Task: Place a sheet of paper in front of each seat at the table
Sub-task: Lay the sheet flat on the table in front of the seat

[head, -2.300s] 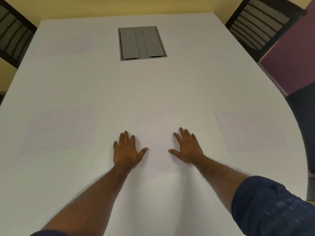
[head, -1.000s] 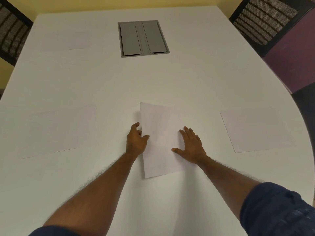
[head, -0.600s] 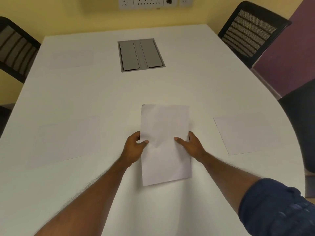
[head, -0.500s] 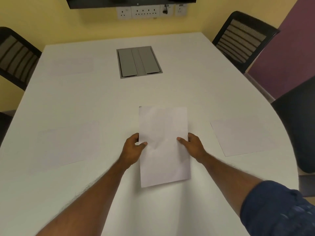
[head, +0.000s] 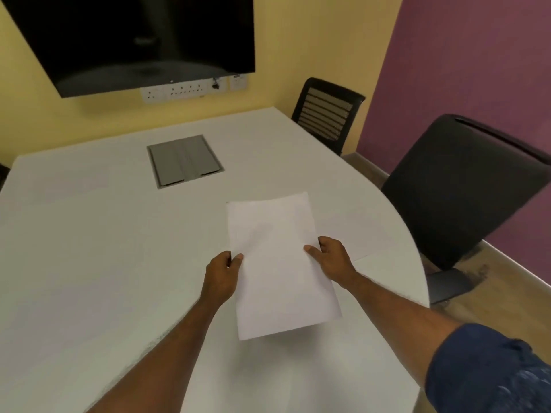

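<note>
both hands are pinching a sheet of paper (head: 277,263) by its long edges, lifted just above the white table (head: 89,248) at the frame's centre: the left hand (head: 222,277) is gripping the left edge, the right hand (head: 334,260) the right. holding both sides is probably keeping it flat for carrying toward the dark chair (head: 465,186) at the right.

Screen (head: 143,40): dark, wall-mounted, far beyond hands
Sockets (head: 190,90): strip just below screen
Floor (head: 512,296): wood, right of hands
</note>
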Motion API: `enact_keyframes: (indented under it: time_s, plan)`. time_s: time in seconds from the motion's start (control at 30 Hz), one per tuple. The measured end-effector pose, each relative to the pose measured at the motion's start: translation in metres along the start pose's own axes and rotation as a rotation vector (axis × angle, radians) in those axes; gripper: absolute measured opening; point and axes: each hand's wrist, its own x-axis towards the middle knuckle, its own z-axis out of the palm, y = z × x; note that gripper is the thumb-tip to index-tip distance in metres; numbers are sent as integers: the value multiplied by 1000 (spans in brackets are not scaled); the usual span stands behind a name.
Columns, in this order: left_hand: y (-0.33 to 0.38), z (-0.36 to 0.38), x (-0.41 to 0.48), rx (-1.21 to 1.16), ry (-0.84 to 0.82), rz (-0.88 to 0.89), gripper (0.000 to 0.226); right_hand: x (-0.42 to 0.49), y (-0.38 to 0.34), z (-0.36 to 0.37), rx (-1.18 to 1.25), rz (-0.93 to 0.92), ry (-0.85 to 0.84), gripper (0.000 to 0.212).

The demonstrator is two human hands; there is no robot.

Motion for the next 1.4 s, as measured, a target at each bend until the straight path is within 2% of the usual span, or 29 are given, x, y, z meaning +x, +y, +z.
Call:
enact_keyframes:
  time_s: [0.2,0.4,0.57,0.63,0.77,0.97,1.13,1.4]
  plan:
    - [67,66,-27,22,4,78,44,-20,4,-97,-23,-64,104,36]
    - [134,155,-62,74,-6,119,44,-38,34,-207,-83,-93,197,43]
    - [192,233,-84,64,-46,160,40,-53,59,-306,-19,-52,177,30]
    - [216,260,-90,56,-57,175,39,-57,66,-340,6,-71,201,19]
    - [256,308,-96,29,-97,185,39,-53,79,-398,22,-58,255,18]
    - [299,364,-78,-1,-148,177,39,-22,95,-465,15,26,324,37]
    - [330,413,-35,-129,-205,99,34,22,97,-514,-22,29,339,30]
    - [377,487,28,-195,-250,30,25,93,93,-597,-80,45,299,43]
